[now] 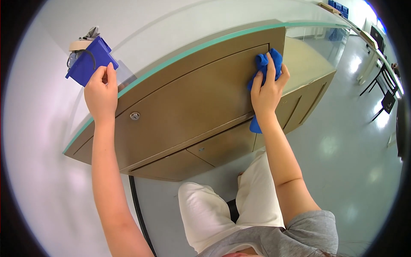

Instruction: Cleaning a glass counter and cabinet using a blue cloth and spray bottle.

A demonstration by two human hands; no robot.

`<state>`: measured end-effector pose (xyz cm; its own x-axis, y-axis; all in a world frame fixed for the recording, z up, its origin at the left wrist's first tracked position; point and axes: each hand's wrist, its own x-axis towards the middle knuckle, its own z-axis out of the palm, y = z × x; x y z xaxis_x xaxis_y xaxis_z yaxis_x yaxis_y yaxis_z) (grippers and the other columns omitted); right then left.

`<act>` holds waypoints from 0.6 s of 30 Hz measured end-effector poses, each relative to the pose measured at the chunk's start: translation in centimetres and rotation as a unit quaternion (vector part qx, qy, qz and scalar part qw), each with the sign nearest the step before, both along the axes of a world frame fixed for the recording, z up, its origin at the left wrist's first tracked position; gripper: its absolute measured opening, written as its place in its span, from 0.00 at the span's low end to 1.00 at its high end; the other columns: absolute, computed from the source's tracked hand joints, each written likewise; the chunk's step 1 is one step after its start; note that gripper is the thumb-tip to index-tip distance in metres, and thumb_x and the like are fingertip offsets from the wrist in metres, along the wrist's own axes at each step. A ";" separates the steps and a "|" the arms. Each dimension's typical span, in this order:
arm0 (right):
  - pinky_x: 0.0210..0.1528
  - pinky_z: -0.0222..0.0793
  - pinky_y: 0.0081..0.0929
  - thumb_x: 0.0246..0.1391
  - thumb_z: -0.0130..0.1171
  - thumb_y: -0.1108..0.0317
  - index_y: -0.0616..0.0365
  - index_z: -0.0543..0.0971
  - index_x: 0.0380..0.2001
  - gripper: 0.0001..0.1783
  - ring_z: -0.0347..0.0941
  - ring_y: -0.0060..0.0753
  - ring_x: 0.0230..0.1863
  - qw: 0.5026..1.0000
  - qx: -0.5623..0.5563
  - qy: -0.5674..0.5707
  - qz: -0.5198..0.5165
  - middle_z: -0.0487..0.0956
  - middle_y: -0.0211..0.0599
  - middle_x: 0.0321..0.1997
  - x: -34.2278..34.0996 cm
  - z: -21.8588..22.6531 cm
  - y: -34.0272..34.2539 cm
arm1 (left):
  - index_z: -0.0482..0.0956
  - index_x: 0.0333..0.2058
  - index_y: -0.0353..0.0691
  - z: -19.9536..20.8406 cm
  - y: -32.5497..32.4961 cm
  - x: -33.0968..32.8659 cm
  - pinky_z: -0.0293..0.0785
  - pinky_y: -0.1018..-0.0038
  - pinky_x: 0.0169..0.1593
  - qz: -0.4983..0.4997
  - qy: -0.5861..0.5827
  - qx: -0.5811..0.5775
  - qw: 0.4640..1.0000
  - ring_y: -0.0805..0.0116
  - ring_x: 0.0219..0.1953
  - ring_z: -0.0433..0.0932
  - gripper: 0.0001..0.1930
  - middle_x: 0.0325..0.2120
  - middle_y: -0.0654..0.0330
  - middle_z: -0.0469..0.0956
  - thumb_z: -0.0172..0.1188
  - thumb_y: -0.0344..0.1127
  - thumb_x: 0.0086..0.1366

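My right hand [267, 90] is pressing a bunched blue cloth [276, 59] against the brown cabinet panel [201, 94], near its upper right corner. A loose end of the cloth hangs below my wrist. At the left, my closed left hand [102, 92] is by the green glass edge [171, 55] of the cabinet top. Its thumb and index finger are pinched together; whatever they may hold is hidden. Just beyond that hand, on the glass top, is a blue box-like container [90, 60] with a dark curved handle and items behind it. I cannot tell whether my fingers touch it.
A round metal lock [135, 116] is set in the panel. Lower cabinet doors [222, 143] lie beneath it, close to my knees. A pale wall [38, 128] rises at the left. Far right, a black chair [385, 92] stands beside a long white table [376, 51].
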<state>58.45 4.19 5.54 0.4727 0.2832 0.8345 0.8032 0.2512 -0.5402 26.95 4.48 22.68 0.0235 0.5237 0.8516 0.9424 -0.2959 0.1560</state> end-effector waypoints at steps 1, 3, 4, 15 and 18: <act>0.51 0.67 0.46 0.52 0.54 0.72 0.49 0.71 0.57 0.26 0.63 0.61 0.53 1.000 0.002 0.004 -0.009 0.60 0.58 0.55 0.1 0.3 0.0 | 0.72 0.21 0.35 -0.1 0.0 0.0 0.63 0.72 0.24 -0.001 0.000 0.000 1.000 0.68 0.18 0.68 0.17 0.15 0.60 0.73 0.54 0.39 0.65; 0.51 0.67 0.46 0.52 0.54 0.72 0.49 0.71 0.57 0.26 0.63 0.61 0.53 1.000 -0.006 0.004 -0.003 0.59 0.58 0.56 0.0 0.1 0.0 | 0.72 0.21 0.35 -0.4 0.1 0.0 0.63 0.72 0.24 0.000 0.003 0.015 1.000 0.68 0.17 0.69 0.17 0.15 0.60 0.73 0.54 0.39 0.65; 0.51 0.66 0.46 0.52 0.54 0.72 0.50 0.70 0.57 0.26 0.63 0.62 0.53 1.000 -0.016 0.005 0.003 0.59 0.59 0.56 -0.1 -0.2 -0.1 | 0.72 0.21 0.35 -0.5 0.2 -0.1 0.63 0.72 0.24 0.000 0.002 0.017 1.000 0.68 0.17 0.69 0.17 0.15 0.60 0.73 0.54 0.39 0.65; 0.52 0.66 0.46 0.52 0.53 0.73 0.52 0.69 0.58 0.27 0.62 0.62 0.54 1.000 -0.011 0.006 0.008 0.59 0.60 0.56 -0.1 -0.1 -0.1 | 0.72 0.20 0.35 -0.2 0.1 -0.1 0.62 0.73 0.23 -0.009 0.006 0.025 1.000 0.70 0.17 0.68 0.17 0.14 0.61 0.72 0.54 0.39 0.65; 0.53 0.64 0.47 0.52 0.53 0.73 0.52 0.69 0.58 0.27 0.61 0.62 0.55 1.000 -0.001 0.014 -0.006 0.59 0.59 0.56 0.0 0.0 0.3 | 0.70 0.19 0.35 -0.4 0.2 -0.1 0.61 0.73 0.23 -0.010 0.011 0.034 0.999 0.70 0.17 0.67 0.17 0.14 0.60 0.71 0.54 0.39 0.65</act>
<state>58.46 4.50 5.52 0.4990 0.2797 0.8202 0.7907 0.2404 -0.5630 26.84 4.67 22.24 0.0528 0.4643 0.8841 0.9389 -0.3247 0.1144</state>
